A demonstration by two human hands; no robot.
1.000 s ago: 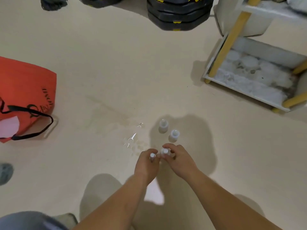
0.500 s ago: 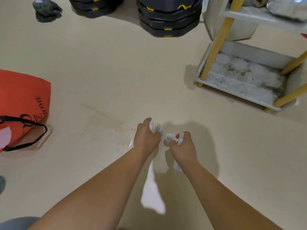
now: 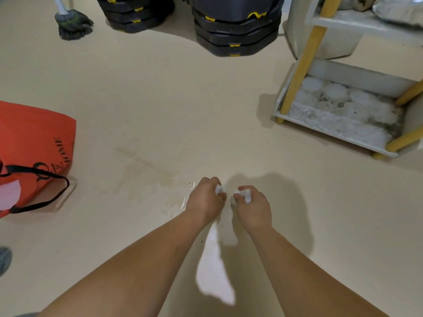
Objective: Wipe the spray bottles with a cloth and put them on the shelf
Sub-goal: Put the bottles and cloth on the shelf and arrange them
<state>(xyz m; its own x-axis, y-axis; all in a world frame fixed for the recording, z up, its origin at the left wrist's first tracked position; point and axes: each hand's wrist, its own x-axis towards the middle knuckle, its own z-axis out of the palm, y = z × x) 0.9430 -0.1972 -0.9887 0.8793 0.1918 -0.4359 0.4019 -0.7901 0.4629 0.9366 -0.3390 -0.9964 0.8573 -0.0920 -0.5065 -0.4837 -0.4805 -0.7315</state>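
Both my hands are held out over the beige floor. My left hand (image 3: 206,200) grips a small white spray bottle (image 3: 218,189), only its top showing past the fingers. A white cloth (image 3: 214,271) hangs down from under that hand. My right hand (image 3: 251,207) grips small white spray bottles (image 3: 240,195); two white tops show between its fingers. The shelf (image 3: 338,124), white with yellow posts, stands to the far right, its dusty bottom tray bare.
An orange bag (image 3: 34,152) with black handles lies at the left. Stacked black crates (image 3: 235,26) and a mop head (image 3: 73,24) stand at the back. A wet patch (image 3: 174,202) glistens on the floor left of my hands.
Both hands picked the bottles up off the floor and lifted them forward. The cloth now dangles from my left hand. The view has tilted up toward the shelf.
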